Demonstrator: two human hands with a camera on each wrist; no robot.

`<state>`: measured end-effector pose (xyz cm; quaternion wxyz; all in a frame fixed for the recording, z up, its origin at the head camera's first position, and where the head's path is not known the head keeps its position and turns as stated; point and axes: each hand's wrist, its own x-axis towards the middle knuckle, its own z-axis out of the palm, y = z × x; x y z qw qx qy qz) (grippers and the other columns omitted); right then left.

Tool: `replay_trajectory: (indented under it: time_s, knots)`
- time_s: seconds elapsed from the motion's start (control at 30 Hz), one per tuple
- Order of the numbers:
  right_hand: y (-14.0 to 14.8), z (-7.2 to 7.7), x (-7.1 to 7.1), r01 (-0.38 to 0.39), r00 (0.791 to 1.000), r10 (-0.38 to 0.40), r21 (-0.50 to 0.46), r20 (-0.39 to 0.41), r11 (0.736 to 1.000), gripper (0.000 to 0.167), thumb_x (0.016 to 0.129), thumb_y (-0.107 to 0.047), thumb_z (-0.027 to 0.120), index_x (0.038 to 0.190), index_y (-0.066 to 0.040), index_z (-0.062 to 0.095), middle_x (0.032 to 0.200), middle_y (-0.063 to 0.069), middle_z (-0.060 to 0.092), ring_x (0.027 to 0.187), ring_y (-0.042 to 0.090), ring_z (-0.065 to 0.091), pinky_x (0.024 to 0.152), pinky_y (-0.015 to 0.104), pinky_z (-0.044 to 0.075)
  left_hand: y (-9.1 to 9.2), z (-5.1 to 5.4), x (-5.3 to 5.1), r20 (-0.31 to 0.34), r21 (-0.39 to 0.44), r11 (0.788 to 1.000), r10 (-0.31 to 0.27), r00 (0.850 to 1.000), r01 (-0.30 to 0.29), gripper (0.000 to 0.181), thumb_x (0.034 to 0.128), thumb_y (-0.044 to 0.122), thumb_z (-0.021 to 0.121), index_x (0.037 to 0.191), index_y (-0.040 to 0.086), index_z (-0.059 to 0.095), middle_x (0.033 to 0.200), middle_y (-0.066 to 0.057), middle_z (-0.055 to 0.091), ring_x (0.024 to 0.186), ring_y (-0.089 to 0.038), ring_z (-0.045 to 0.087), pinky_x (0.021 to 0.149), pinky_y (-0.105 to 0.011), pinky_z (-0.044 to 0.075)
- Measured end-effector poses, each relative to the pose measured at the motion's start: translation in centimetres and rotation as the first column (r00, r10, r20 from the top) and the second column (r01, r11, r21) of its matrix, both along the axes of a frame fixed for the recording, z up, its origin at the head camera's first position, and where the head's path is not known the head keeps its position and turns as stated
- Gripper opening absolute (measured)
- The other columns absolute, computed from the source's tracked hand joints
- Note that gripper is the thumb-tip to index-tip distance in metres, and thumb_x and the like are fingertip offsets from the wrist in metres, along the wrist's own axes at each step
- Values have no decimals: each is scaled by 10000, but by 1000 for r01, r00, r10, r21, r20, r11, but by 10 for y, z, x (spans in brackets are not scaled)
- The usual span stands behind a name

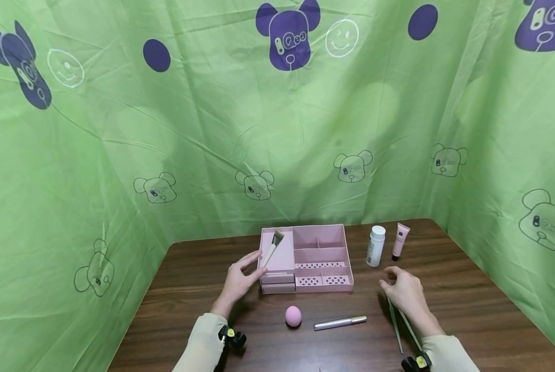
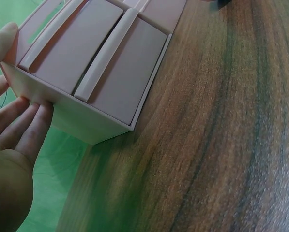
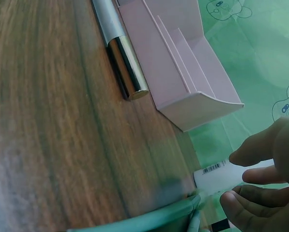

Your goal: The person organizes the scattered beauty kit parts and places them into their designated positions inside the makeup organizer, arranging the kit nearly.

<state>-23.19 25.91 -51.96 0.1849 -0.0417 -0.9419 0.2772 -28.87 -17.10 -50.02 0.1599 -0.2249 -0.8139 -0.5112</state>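
Observation:
A pink cosmetics organizer (image 1: 277, 289) stands on the table. My left hand (image 1: 240, 279) holds its left front corner, the thumb over the top edge and the fingers (image 2: 35, 128) against the outer side wall. A makeup brush (image 1: 272, 250) lies on the organizer's top left, its handle end close to the thumb. My right hand (image 1: 405, 292) is above the table to the right, fingers apart and loosely bent, with nothing visible between them. Just below it is a green, two-armed thing (image 1: 394, 323), its kind unclear. In the right wrist view the fingers look separate from this green thing (image 3: 139, 221).
A white bottle (image 1: 375, 247) and a pink squeeze tube (image 1: 400, 241) stand beyond my right hand. In front of the organizer lie a pink egg-shaped sponge (image 1: 293, 316) and a silver tube (image 1: 338, 323) with a gold-coloured end. Green cloth (image 1: 301, 124) hangs behind the table.

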Motion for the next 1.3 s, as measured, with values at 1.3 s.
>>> replay_trajectory:
  time_s: [1.3]
  knots:
    - [3,-12,6,-28,994,22,57,105,998,302,734,-129,709,1015,-22,694,867,126,705,838,407,659,656,574,483,0,0,0,10,10,1000,-16,1000,16,508,832,157,782,1273,-31,615,1321,-218,597,1260,-362,547,1100,-476,383]
